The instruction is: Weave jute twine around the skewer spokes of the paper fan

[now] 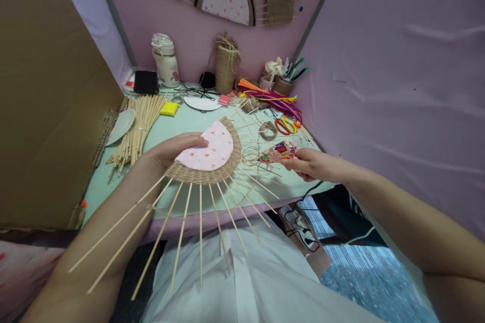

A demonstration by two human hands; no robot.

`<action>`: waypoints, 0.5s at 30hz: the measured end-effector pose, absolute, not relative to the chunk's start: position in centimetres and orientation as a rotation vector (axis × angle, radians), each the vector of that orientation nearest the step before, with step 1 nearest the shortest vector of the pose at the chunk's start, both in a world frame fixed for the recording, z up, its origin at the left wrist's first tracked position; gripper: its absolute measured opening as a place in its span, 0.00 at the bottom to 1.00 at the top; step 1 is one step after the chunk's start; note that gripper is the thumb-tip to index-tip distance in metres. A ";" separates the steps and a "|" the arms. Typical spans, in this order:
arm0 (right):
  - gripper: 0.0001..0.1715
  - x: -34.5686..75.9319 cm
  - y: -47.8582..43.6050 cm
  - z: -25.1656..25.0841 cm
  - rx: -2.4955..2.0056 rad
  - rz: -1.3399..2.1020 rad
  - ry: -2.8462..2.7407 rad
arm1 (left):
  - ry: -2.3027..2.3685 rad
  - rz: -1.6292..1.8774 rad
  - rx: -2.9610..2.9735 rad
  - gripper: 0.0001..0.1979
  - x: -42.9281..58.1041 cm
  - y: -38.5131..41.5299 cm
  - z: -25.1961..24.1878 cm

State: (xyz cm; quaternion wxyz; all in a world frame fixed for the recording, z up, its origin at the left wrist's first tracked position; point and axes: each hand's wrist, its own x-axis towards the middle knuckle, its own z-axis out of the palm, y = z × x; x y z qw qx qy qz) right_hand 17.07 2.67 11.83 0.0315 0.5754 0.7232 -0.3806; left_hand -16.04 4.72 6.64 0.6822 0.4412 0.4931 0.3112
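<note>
A half-round woven piece (pixel 212 174) with a pink dotted fabric centre (pixel 212 154) lies on the pale green table (pixel 189 123); long wooden sticks fan out from it toward me. My left hand (pixel 172 150) rests on its left side, fingers closed over the edge of the pink centre. My right hand (pixel 308 162) is to the right of the weave, pinching a small flowered, colourful piece (pixel 278 152) held just above the sticks.
A bundle of loose sticks (pixel 136 128) and a white plate (pixel 120 126) lie at left beside a cardboard wall (pixel 49 96). Behind are a white bottle (pixel 164 60), a twine-wrapped jar (pixel 226 66), coloured pipe cleaners (pixel 271 97), scissors (pixel 286 125), a twine roll (pixel 268 130).
</note>
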 end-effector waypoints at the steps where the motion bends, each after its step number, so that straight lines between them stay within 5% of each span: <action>1: 0.32 17.0 2.7 11.8 1.773 -1.171 2.222 | 1.105 0.693 0.999 0.12 -16.1 4.7 6.6; 15: 0.35 17.5 3.0 11.3 1.789 -1.183 2.209 | 1.079 0.697 0.969 0.12 -16.1 4.8 6.5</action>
